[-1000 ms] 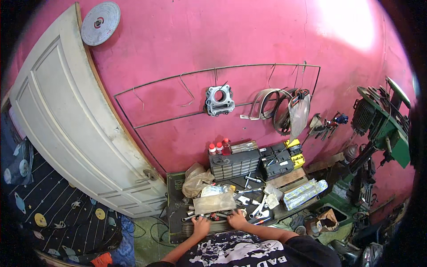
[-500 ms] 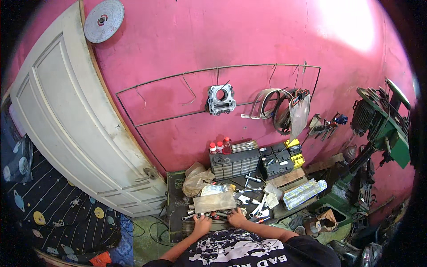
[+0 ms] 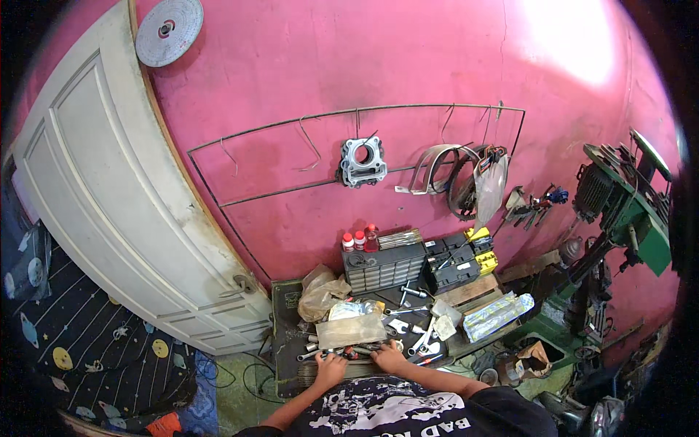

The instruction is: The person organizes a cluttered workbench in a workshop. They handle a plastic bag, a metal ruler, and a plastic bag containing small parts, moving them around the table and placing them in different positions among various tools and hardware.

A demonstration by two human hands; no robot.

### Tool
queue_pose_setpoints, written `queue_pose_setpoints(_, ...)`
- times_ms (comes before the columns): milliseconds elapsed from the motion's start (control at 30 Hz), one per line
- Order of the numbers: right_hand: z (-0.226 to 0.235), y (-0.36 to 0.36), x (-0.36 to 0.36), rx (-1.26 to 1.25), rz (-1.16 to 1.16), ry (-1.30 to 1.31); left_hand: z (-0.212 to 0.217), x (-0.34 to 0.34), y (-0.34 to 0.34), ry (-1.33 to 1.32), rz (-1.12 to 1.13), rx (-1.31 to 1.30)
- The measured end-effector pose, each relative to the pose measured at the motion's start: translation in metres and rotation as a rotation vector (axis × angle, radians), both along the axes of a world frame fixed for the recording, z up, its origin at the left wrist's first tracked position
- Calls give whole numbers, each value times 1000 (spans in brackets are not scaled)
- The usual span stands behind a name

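Near the front edge of the cluttered workbench (image 3: 286,320), my left hand (image 3: 331,370) curls its fingers over a row of dark metal pieces. My right hand (image 3: 388,357) is a little farther right, fingers bent down among the same pieces. What lies under the fingers is too small to make out. Between the hands is a small red-and-black item (image 3: 351,353). A stack of thin brownish rods or strips (image 3: 357,371) lies just below them, partly covered by my shirt. Beyond my fingers rests a beige paper packet (image 3: 351,331). Combination wrenches (image 3: 424,339) lie right of my right hand.
A grey drawer cabinet (image 3: 386,271) carries red-capped bottles (image 3: 359,239). Beside it sit black-and-yellow boxes (image 3: 462,264). A crumpled plastic bag (image 3: 320,293) and a long wrapped bundle (image 3: 499,317) flank the tools. A green machine (image 3: 641,226) stands right, a white door (image 3: 138,189) left.
My right hand has shifted very slightly left. The left hand stays nearly in place, and the view has tilted a little.
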State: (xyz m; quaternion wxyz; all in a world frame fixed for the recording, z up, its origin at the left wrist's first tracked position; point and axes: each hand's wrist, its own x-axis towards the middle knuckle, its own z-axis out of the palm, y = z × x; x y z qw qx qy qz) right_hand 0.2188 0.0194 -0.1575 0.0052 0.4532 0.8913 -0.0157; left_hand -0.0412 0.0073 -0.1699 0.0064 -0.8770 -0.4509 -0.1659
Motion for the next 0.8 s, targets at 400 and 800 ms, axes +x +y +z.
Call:
queue_pose_setpoints(400,134,29,-19,29,-30,232,51,-30,-12,-175,211,-48)
queue_pose_setpoints(800,208,57,-137,-467,200,1133,126,-64,-10,-715,459,-108)
